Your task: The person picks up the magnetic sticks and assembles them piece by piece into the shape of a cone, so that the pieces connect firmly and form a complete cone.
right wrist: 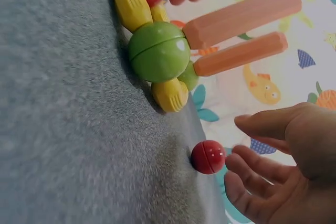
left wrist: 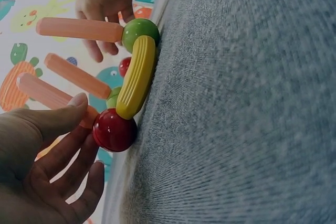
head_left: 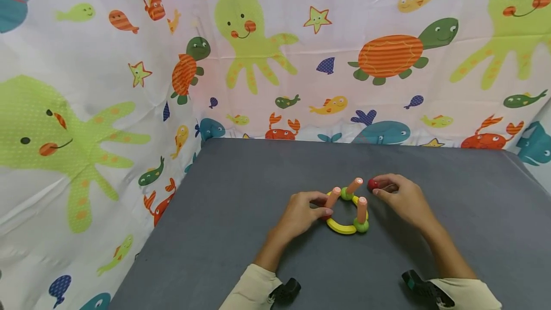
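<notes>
A toy ring of yellow curved pieces [head_left: 340,226] joined by green balls [head_left: 361,226] lies on the grey table [head_left: 241,233], with three orange sticks [head_left: 362,207] pointing up from its joints. My left hand [head_left: 323,204] pinches the left orange stick [left wrist: 52,94] just above the red ball [left wrist: 114,129] at its base. A loose red ball [head_left: 372,184] sits on the table to the right of the ring. My right hand [head_left: 380,189] hovers beside this ball [right wrist: 208,157], fingers loosely curled, thumb apart from it.
A white fabric backdrop [head_left: 301,51] printed with sea creatures hangs behind and to the left of the table. The table's left edge [head_left: 172,214] runs diagonally. Black wrist mounts [head_left: 286,291] sit on both cream sleeves.
</notes>
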Demonstrator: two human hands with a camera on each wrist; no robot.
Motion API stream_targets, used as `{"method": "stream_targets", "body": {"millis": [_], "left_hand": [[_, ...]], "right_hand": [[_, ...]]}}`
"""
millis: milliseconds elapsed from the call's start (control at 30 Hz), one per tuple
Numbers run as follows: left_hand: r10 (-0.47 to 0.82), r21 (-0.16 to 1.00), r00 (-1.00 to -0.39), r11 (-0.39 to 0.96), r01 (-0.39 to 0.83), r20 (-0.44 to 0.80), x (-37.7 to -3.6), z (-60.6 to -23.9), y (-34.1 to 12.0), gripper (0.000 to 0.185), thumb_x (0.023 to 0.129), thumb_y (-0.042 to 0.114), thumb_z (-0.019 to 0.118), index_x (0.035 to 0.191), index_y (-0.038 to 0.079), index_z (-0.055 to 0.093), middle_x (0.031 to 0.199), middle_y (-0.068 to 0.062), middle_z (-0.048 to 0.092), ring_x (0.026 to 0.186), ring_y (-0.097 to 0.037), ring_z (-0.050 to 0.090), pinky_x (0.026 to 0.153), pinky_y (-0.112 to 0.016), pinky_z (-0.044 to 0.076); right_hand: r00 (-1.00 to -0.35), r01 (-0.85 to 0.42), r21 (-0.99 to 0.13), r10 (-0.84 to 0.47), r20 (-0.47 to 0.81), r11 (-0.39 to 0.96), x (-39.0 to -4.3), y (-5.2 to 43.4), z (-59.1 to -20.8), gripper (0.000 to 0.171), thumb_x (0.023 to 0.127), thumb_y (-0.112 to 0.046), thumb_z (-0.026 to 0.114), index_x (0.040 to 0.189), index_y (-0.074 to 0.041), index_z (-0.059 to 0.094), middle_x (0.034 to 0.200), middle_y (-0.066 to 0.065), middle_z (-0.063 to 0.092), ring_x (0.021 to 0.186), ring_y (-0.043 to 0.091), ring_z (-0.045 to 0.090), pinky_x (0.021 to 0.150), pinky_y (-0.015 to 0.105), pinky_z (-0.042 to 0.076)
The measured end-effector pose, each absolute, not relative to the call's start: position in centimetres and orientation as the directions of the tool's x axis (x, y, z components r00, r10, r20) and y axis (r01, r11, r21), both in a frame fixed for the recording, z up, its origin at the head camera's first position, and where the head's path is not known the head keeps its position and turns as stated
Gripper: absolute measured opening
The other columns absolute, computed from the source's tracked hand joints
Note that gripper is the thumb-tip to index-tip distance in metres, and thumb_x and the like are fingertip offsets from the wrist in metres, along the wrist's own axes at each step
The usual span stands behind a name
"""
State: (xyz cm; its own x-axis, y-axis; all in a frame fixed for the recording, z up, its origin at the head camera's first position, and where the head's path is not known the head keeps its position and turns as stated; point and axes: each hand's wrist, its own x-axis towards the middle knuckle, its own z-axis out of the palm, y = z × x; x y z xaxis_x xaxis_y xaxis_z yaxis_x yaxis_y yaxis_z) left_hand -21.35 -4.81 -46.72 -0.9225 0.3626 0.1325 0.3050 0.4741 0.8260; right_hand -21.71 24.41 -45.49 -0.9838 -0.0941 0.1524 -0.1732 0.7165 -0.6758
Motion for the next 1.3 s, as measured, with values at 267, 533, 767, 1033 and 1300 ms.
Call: {"method": "stream_targets", "body": {"millis": [267,533,767,1033,1300], "left_hand": [[0.359,0.832,-0.925,0.471,0.293,0.122,-21.4,-46.9,-4.8,0.026,0.092,0.02,0.085,0.118,0.018,0.081,0.106,0.007,0.078,0.098,-0.004,0.07,0.085,-0.023,0.055],[0.363,0.82,-0.923,0.484,0.306,0.129,-21.4,-47.1,-4.5,0.027,0.092,0.022,0.085,0.118,0.018,0.081,0.106,0.008,0.078,0.098,-0.003,0.069,0.087,-0.024,0.055],[0.359,0.82,-0.925,0.487,0.302,0.127,-21.4,-47.1,-4.5,0.026,0.092,0.022,0.085,0.118,0.017,0.081,0.105,0.008,0.078,0.097,-0.002,0.068,0.086,-0.024,0.055],[0.365,0.818,-0.921,0.484,0.312,0.136,-21.3,-46.9,-4.5,0.026,0.093,0.022,0.084,0.119,0.017,0.081,0.106,0.008,0.078,0.098,-0.003,0.069,0.087,-0.024,0.055],[0.38,0.843,-0.913,0.433,0.319,0.15,-21.3,-46.7,-4.7,0.03,0.094,0.025,0.083,0.124,0.019,0.078,0.108,0.007,0.078,0.099,-0.005,0.07,0.085,-0.023,0.055]], "right_hand": [[-0.988,-0.151,-0.661,-0.088,0.128,0.735,-23.2,24.6,-46.2,0.057,0.101,-0.022,0.074,0.151,-0.002,0.055,0.144,0.031,0.05,0.124,0.051,0.06,0.094,0.069,0.05],[-0.991,-0.133,-0.639,-0.103,0.085,0.757,-23.7,24.9,-47.0,0.053,0.1,-0.022,0.074,0.146,0.0,0.059,0.146,0.032,0.053,0.125,0.051,0.058,0.096,0.068,0.048],[-0.994,-0.111,-0.64,-0.102,0.051,0.76,-23.7,24.8,-47.1,0.045,0.101,-0.021,0.073,0.141,-0.003,0.063,0.13,0.028,0.065,0.118,0.046,0.061,0.09,0.06,0.05],[-0.991,-0.131,-0.638,-0.114,0.068,0.759,-23.8,24.7,-47.3,0.034,0.1,-0.016,0.075,0.131,-0.004,0.069,0.119,0.021,0.074,0.1,0.033,0.066,0.078,0.041,0.051],[-0.99,-0.14,-0.651,-0.12,0.076,0.746,-23.4,24.6,-46.6,0.045,0.102,-0.021,0.074,0.139,0.002,0.063,0.13,0.026,0.069,0.117,0.045,0.067,0.086,0.053,0.057]]}}
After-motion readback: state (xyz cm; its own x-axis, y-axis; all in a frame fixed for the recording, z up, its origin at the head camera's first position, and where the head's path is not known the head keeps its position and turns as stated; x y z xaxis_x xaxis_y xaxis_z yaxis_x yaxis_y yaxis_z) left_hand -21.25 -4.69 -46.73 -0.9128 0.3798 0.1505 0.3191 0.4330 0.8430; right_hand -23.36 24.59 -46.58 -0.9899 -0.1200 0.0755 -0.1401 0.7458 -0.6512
